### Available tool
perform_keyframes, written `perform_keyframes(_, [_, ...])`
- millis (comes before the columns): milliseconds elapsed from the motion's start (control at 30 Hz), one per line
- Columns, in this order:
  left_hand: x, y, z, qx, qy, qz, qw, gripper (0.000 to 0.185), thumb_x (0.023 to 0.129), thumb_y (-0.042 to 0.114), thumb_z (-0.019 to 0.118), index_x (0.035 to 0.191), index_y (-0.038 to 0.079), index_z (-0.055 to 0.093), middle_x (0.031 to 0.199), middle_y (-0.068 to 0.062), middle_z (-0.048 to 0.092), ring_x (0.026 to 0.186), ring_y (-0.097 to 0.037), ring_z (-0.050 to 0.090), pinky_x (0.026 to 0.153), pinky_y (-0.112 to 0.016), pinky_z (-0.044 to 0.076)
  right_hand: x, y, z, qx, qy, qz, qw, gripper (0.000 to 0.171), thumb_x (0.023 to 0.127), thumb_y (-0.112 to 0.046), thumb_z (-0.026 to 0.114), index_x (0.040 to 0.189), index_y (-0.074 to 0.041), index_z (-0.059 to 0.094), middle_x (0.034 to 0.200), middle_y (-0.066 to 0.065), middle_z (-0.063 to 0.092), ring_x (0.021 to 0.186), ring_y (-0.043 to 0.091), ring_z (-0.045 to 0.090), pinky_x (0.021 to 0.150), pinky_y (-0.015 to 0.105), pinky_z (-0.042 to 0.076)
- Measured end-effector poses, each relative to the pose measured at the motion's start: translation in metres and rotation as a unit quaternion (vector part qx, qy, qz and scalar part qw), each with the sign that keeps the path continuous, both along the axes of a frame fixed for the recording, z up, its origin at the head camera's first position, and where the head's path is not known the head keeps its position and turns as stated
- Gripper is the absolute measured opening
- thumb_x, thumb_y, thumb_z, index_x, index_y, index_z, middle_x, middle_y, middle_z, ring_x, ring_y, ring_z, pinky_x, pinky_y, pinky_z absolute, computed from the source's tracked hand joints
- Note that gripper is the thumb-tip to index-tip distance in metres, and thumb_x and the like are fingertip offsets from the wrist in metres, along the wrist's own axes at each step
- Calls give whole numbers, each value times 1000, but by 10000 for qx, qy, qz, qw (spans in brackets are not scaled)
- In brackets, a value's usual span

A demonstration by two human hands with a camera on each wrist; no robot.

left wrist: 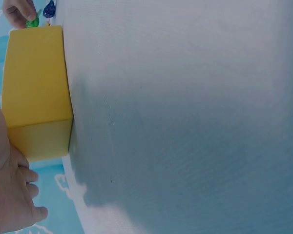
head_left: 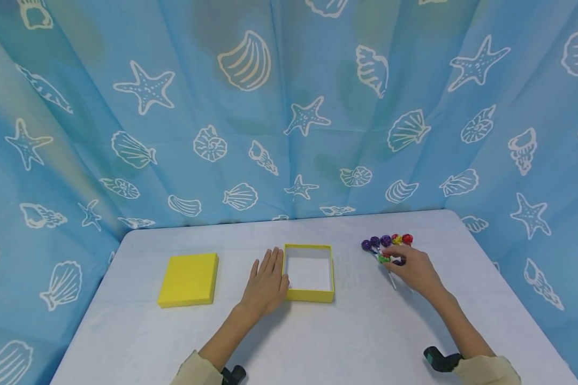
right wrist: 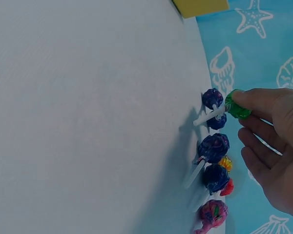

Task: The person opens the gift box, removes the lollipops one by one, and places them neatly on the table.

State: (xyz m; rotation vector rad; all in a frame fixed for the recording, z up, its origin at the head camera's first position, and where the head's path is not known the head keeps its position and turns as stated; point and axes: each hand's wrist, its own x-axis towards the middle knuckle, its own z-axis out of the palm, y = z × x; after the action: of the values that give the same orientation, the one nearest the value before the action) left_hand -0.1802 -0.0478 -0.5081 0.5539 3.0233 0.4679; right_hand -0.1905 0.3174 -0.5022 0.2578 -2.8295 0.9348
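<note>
My right hand [head_left: 414, 270] pinches a green-wrapped lollipop [right wrist: 236, 107] near the counter's far right edge, left hand [head_left: 266, 286] flat against the open yellow cardboard box [head_left: 310, 293]; that thin pinch could slip.

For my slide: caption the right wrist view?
Right hand pinches a green lollipop above a row of lollipops.

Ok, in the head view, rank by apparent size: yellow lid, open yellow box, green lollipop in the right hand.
1. yellow lid and open yellow box: look near alike, not ranked.
2. green lollipop, pinched by the right hand, far smallest.
</note>
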Motion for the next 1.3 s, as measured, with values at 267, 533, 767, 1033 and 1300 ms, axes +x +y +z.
perform_keyframes(267, [0,0,2,13,-6,-26,10000,60,107,30,33,157,-3,22,163,-16,20,151,-31,14,118,-53,13,1,2,-5,201,-239,-81,9995,33,88,-13,76,120,-3,71,121,24,66,116,48,56,94,62,45])
perform_keyframes(533, [0,0,0,-8,-29,-14,10000,61,107,30,32,157,-3,22,163,-15,20,151,-30,13,118,-53,13,2,3,-9,263,-436,-117,9986,33,89,-14,76,120,-3,71,120,25,65,117,50,54,94,66,42])
perform_keyframes(767, [1,0,2,-33,-71,15,10000,61,107,30,33,157,-2,21,164,-15,19,151,-30,12,118,-53,12,-1,5,-12,295,-542,-121,9980,32,88,-15,76,118,-4,73,120,26,65,117,51,53,94,68,41])
perform_keyframes(1033, [1,0,1,-72,-130,5,9999,61,107,31,31,157,-2,20,164,-15,18,151,-30,11,118,-52,11,-4,9,-19,325,-526,-29,9981,32,88,-16,77,117,-4,73,119,25,65,116,50,54,94,68,42])
perform_keyframes(1300, [0,0,0,-97,-110,-12,9999,61,107,31,31,157,-2,20,164,-15,17,151,-30,10,118,-52,11,-6,9,-20,397,-548,16,9977,33,87,-16,77,118,-4,73,117,24,66,114,48,56,93,64,45])
